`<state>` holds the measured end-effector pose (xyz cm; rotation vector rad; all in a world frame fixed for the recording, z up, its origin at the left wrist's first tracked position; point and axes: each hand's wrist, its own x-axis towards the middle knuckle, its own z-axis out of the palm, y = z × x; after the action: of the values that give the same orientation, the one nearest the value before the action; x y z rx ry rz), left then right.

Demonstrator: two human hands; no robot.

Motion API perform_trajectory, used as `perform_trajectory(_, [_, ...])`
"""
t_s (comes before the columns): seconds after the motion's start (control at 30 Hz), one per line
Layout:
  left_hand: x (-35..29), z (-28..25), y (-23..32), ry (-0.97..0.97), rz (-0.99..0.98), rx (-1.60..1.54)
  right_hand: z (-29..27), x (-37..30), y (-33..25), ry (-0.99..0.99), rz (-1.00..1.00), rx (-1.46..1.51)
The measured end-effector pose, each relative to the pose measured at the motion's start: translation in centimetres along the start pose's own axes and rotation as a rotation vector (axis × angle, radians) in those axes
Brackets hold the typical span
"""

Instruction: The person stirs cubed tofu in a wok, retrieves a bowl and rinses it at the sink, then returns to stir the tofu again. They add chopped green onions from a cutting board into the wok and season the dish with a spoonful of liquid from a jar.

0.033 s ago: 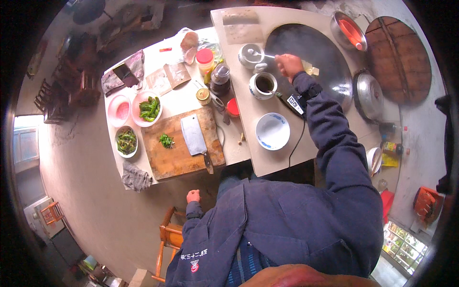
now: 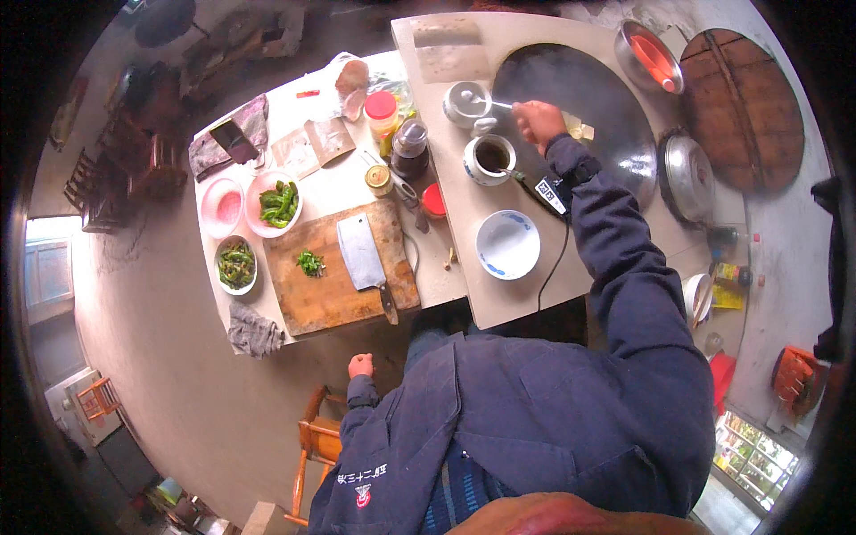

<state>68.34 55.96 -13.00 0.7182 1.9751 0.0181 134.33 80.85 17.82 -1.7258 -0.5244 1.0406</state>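
My right hand [image 2: 539, 125] is closed round the thin handle of a spoon [image 2: 500, 105] beside the wok's rim. The spoon's bowl end is over the mouth of a small white jar [image 2: 454, 112]. Just nearer stands a white pot [image 2: 482, 175] of dark liquid, with a utensil's handle leaning out. Beyond my hand, pale yellow chunks [image 2: 581, 131] lie in a large dark wok [image 2: 557, 76] with faint steam. My left hand [image 2: 360, 366] hangs below the table edge, its fingers curled in, with nothing seen in it.
A cleaver [image 2: 359, 253] and chopped green pieces [image 2: 310, 263] lie on a wooden board [image 2: 299, 303]. Left of it are bowls of green peppers [image 2: 279, 203]. A white bowl [image 2: 508, 245] stands near the counter's front, beside a black cable [image 2: 555, 267]. A metal lid [image 2: 689, 178] leans right of the wok.
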Motion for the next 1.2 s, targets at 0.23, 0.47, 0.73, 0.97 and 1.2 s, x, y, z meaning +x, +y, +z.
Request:
perform_trajectory(0.23, [0.2, -0.2, 2.3, -0.006, 0.118, 0.095, -0.9, -0.7, 1.1, -0.011, -0.023, 0.086])
perform_trajectory(0.47, [-1.7, -0.4, 5.0, -0.043, 0.147, 0.009, -0.3, 0.1, 1.6, 0.028, 0.006, 0.029])
perform_trajectory(0.73, [-0.6, -0.2, 3.3, -0.049, 0.032, -0.031, -0.7, -0.6, 0.8, -0.057, 0.043, 0.129])
perform_trajectory(0.97, [-0.7, 0.2, 4.4, -0.105, 0.093, 0.017, -5.0, -3.0, 1.3, -0.008, 0.040, 0.237])
perform_trajectory(1.2, [-0.5, 1.2, 6.9, -0.138, 0.083, 0.002, -12.6, -5.1, 2.0, 0.295, -0.093, 0.329])
